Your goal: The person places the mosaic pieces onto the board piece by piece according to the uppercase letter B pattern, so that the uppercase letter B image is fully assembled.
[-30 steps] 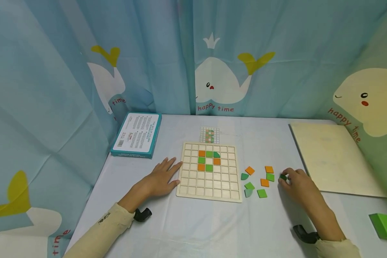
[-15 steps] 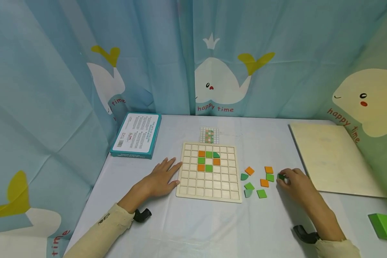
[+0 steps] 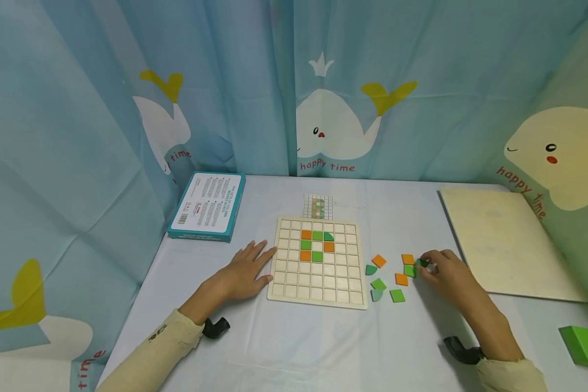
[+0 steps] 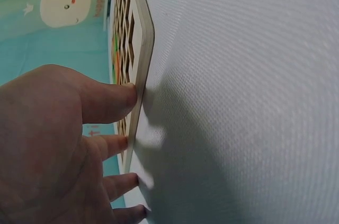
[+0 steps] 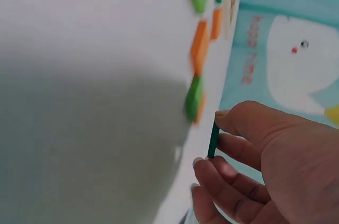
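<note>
My left hand lies on the table, its thumb and fingertips touching the left edge of a wooden grid board; its fingers are straight. Orange and green tiles fill a few cells of the board, with a dark green curved tile among them. Thumb and fingers of my right hand pinch a dark green tile, seen edge-on in the right wrist view. That hand is just right of a light green square tile, and the fingers partly hide the pinched tile in the head view.
Several loose orange and green tiles lie right of the board. A small pattern card touches or nearly touches its far edge. A teal box stands back left, a flat panel at right, and a green block front right.
My right hand has moved a little to the left with the dark green tile, closer to the loose tiles. The left hand and the board have stayed in place.
</note>
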Available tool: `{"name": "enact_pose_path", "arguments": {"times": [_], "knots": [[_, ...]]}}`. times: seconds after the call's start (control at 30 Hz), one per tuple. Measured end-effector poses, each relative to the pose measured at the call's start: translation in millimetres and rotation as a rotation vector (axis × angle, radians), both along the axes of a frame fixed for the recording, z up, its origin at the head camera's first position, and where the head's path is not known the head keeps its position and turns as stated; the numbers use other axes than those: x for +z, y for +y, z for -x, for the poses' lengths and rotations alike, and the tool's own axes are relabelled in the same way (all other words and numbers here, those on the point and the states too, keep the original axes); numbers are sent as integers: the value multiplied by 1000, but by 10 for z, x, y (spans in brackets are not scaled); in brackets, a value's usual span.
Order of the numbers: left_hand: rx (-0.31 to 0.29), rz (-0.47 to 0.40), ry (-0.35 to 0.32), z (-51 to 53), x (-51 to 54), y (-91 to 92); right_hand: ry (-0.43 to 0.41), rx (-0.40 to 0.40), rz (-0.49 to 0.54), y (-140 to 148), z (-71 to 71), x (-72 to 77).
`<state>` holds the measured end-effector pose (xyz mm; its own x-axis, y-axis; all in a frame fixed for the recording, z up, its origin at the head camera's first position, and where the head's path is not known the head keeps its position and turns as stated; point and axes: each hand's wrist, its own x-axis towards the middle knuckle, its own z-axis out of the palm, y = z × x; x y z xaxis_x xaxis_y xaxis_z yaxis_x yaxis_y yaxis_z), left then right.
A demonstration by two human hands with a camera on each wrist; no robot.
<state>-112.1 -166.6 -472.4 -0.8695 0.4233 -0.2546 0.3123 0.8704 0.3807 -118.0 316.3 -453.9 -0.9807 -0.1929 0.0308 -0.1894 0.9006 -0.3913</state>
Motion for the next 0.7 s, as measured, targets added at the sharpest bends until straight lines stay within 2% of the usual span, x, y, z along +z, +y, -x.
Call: {"name": "enact_pose_path", "arguments": {"times": [0.13, 0.37, 0.53, 0.7], "knots": [[2, -4, 3, -5, 4, 4, -8, 50, 19, -245, 29, 79], [2, 15, 10, 7, -9, 4, 41, 171, 32, -839, 146, 121], [0, 3, 11, -2, 1, -3, 62, 284, 10, -1243, 231, 81], [4, 8, -6, -2, 25, 1, 155, 400, 9, -1513, 287, -32]]}}
